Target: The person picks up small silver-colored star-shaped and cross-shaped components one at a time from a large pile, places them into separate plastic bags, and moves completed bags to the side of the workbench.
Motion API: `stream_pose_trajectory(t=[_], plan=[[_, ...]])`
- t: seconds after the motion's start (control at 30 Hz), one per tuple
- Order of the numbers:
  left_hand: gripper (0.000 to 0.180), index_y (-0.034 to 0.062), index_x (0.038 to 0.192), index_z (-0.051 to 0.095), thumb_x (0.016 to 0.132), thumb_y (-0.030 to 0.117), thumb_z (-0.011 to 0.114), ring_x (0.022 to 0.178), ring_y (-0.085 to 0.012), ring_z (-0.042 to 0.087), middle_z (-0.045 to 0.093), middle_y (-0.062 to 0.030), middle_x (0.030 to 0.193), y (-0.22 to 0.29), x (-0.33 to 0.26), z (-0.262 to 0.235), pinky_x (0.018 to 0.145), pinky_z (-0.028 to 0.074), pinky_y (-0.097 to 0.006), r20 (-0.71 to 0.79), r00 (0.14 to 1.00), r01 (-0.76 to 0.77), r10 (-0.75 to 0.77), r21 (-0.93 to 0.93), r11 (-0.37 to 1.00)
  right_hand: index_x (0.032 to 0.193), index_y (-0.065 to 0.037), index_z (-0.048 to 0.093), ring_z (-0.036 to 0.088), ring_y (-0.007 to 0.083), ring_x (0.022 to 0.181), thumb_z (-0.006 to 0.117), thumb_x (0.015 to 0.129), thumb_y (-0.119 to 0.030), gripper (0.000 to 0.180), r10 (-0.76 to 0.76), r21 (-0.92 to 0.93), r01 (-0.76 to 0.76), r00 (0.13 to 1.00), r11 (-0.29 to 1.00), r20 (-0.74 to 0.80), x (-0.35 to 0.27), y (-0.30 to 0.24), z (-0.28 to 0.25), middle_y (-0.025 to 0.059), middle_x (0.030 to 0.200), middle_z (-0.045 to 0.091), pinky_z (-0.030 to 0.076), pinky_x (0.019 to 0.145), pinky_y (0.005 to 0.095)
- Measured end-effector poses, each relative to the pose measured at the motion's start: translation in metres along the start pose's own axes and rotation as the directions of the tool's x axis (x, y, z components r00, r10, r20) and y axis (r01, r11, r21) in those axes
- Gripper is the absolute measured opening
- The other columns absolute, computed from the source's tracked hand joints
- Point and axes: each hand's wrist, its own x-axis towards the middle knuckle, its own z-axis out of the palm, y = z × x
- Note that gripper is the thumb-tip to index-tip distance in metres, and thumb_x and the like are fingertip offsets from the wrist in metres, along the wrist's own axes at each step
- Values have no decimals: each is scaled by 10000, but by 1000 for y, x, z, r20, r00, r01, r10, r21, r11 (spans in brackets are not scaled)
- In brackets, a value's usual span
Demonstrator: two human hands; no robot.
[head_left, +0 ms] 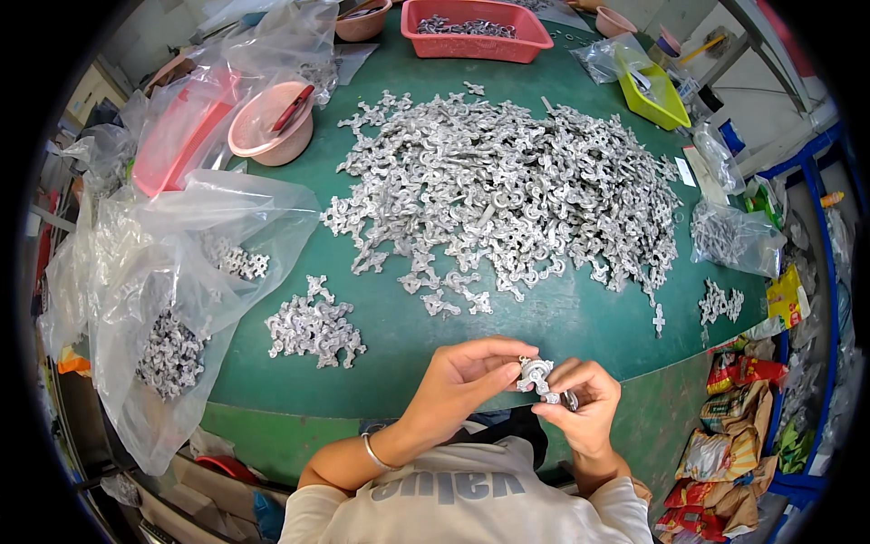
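Close in front of my body, a small grey metal casting [536, 374] with rounded lobes is held up between both hands. The thumb and forefinger of my left hand [471, 374] pinch one end of it. My right hand [587, 406] grips its lower right end, and a dark shiny curved piece [569, 400] shows by those fingertips; I cannot make out what it is. Beyond the hands, a large heap of similar grey castings [507, 190] spreads over the green table [408, 335]. A smaller pile of castings [315, 328] lies left of my left hand.
Clear plastic bags [263, 204] cover the left side, some with castings inside. A pink bowl [272, 122] and a red tray [476, 45] of metal parts stand farther back. At the right are a yellow-green basket [654, 95], a few castings [720, 302] and a blue rack [829, 299].
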Motion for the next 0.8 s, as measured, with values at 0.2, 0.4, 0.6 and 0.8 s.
stream_pose_trajectory(t=[0.2, 0.4, 0.6, 0.8], plan=[[200, -47, 1021, 563, 823, -29, 535, 871, -143, 573, 590, -100, 953, -6, 1, -1, 776, 478, -278, -29, 991, -126, 129, 70, 990, 957, -6, 456, 456, 78, 633, 616, 755, 43, 262, 83, 133, -78, 996, 988, -27, -1, 6, 5, 83, 869, 525, 359, 541, 202], [206, -26, 954, 601, 759, -86, 576, 866, -158, 571, 574, -102, 942, -14, 0, 0, 729, 477, -276, 84, 926, -346, 369, 582, 736, 1147, -31, 336, 393, 64, 590, 462, 882, -103, 302, 318, 318, -338, 941, 886, 115, -1, 22, 6, 58, 944, 459, 319, 498, 190], [228, -6, 933, 621, 725, -95, 589, 809, -181, 577, 587, -109, 917, -14, -1, 1, 703, 468, -270, 164, 881, -418, 443, 709, 568, 990, -12, 480, 388, 79, 572, 535, 853, -378, 395, 418, 418, -439, 897, 795, 148, 6, 39, 6, 29, 766, 474, 289, 469, 187], [179, -5, 929, 624, 773, -59, 554, 794, -168, 574, 593, -108, 904, -13, -4, -19, 705, 460, -264, -2, 895, -303, 447, 732, 610, 587, -40, 487, 365, 88, 477, 430, 909, -270, 400, 426, 442, -366, 904, 819, -40, 62, 46, -18, -13, 487, 354, 251, 431, 214]])
